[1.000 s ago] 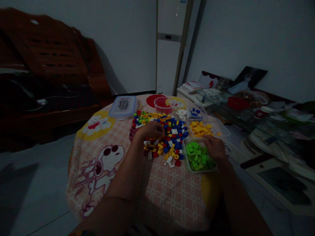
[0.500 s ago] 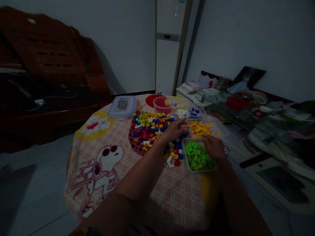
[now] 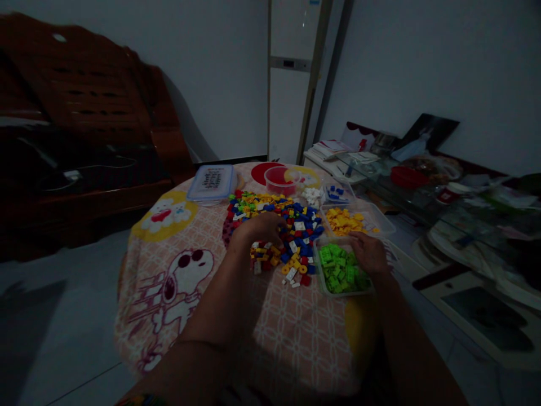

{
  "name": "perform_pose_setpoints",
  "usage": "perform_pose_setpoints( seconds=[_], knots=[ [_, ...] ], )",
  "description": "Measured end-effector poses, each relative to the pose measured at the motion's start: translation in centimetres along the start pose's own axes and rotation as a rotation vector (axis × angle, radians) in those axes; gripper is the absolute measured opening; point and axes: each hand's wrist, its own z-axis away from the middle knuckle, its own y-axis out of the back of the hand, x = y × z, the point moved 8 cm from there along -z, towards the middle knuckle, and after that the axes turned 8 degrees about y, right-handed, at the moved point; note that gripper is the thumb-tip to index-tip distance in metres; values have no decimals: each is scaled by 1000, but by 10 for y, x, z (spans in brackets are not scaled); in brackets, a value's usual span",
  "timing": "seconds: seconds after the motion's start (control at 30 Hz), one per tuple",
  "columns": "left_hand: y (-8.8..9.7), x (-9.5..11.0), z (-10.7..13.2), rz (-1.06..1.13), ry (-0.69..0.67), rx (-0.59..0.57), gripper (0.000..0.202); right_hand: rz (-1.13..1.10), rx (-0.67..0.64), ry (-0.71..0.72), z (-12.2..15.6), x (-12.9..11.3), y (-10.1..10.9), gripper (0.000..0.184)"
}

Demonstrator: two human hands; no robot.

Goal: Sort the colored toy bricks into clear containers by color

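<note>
A mixed pile of toy building bricks (image 3: 302, 225) in red, blue, yellow, white and green covers the middle of the table. Over its left part reaches my left hand (image 3: 262, 226), fingers bent downward and thumb apart, with no brick visible in it. My right hand (image 3: 369, 254) grips the far right rim of a clear plastic container (image 3: 320, 280), its fingertips curled over the edge. Green bricks (image 3: 340, 268) fill that container. Just behind it, yellow bricks (image 3: 343, 221) lie in another clear container (image 3: 380, 219).
Farther back are a small container of blue bricks (image 3: 337, 193), white bricks (image 3: 311, 195), a round clear tub (image 3: 280, 177) and a blue-rimmed lidded box (image 3: 210, 181). A patterned cloth (image 3: 296, 332) covers the table. A cluttered glass shelf (image 3: 380, 169) stands along the right.
My left hand has moved left, from near the yellow bricks' container to the left part of the pile. My right hand stays on the green bricks' container.
</note>
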Motion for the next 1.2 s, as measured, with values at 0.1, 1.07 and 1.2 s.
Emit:
perform_pose_setpoints(
  seconds=[0.1, 1.07, 1.2],
  knots=[
    [-9, 7, -2, -65, 30, -18, 84, -1, 13, 8, 0, 0, 1, 38],
    [-23, -15, -12, -68, 136, -78, 27, 22, 2, -6, 0, -1, 1, 38],
    [-19, -22, -12, 7, 139, -23, 20, 14, 1, -23, 0, 0, 2, 38]
  ],
)
